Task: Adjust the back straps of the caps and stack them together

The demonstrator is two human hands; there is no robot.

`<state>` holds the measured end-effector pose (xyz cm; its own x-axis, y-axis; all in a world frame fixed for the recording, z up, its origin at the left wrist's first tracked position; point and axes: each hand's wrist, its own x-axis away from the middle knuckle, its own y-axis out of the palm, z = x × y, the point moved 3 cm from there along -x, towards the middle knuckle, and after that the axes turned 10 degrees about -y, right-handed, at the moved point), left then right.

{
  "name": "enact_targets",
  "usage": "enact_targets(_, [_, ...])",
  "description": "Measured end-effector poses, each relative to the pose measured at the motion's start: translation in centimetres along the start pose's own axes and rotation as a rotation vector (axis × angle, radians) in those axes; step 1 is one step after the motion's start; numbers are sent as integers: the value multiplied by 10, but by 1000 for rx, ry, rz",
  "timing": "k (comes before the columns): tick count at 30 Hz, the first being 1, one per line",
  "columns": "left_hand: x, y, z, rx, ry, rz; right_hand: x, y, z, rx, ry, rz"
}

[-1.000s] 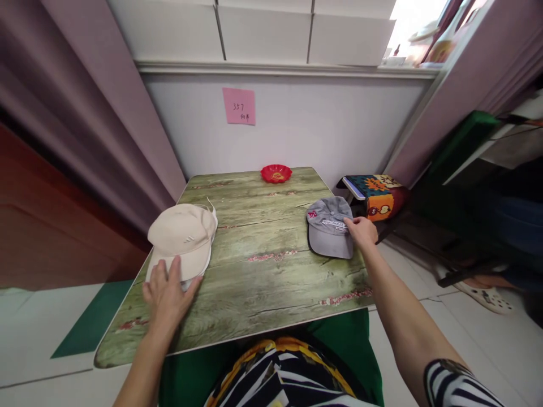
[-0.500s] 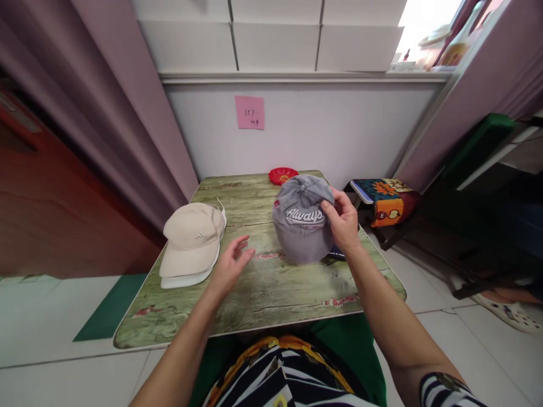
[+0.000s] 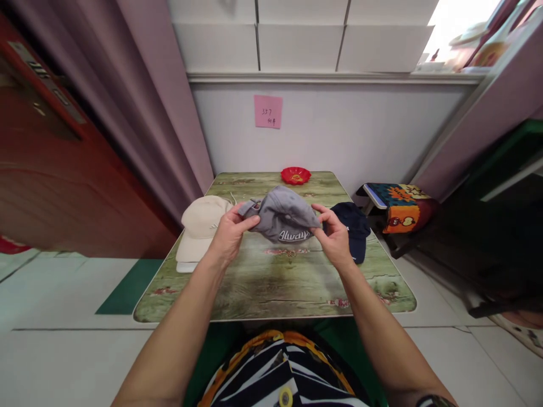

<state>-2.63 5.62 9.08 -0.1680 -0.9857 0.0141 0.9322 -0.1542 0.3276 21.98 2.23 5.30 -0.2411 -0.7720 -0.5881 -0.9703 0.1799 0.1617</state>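
A grey baseball cap (image 3: 285, 209) with white "Always" lettering is held over the middle of the table, turned sideways. My left hand (image 3: 231, 230) pinches its back strap at the left. At the other end, the fingers of my right hand (image 3: 334, 233) grip the cap's right side. Left of my hands lies a beige cap (image 3: 203, 223), stacked on a white cap (image 3: 185, 266) that shows only at its lower edge. A navy cap (image 3: 358, 229) rests on the table just beyond my right hand, which partly covers it.
The wood-patterned table (image 3: 271, 297) stands against the wall. At its back edge sits a red scalloped dish (image 3: 296, 176). A pink note (image 3: 268, 112) is stuck on the wall. To the right is a low stand with a colourful cloth (image 3: 401, 206); a curtain (image 3: 169, 113) hangs at left.
My left hand has come up and taken hold of the grey cap's strap. The cap has turned from facing me to sideways, and the navy cap shows more. The view has shifted slightly.
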Motion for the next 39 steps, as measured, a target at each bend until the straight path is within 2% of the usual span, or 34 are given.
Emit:
enact_targets(1, [1,1,1,-83,34,-10,2,-3,-1,50,-30,-28])
enact_targets(3, [5,3,-7,-233,3,-39,13,-9,3,96,-15,-49])
enact_targets(6, [11,5,-33,-400,-99,-148,34,-18,10,62,94,68])
enact_targets(8, [16,9,-47,-464,-116,-207,43,-16,7,61,128,94])
enact_targets(11, [22,18,-52,-475,-99,-220,43,1,-11,140,70,-80])
enact_targets(14, [30,28,-45,-473,-61,-203,38,21,-28,177,0,-274])
enact_targets(19, [40,33,-42,-515,-35,-240,46,36,-22,203,12,-405])
enact_targets(22, [42,33,-43,-524,-36,-197,51,35,-14,220,7,-391])
enact_targets(25, [43,37,-46,-500,-44,-157,51,33,-17,238,-27,-344])
enact_targets(29, [41,42,-55,-324,-95,-164,46,32,-26,259,-58,-279])
enact_targets(33, [41,40,-62,-168,-135,-147,45,32,-27,269,-64,-272])
enact_targets(39, [44,38,-51,-120,-72,-193,47,31,-24,250,-49,-206])
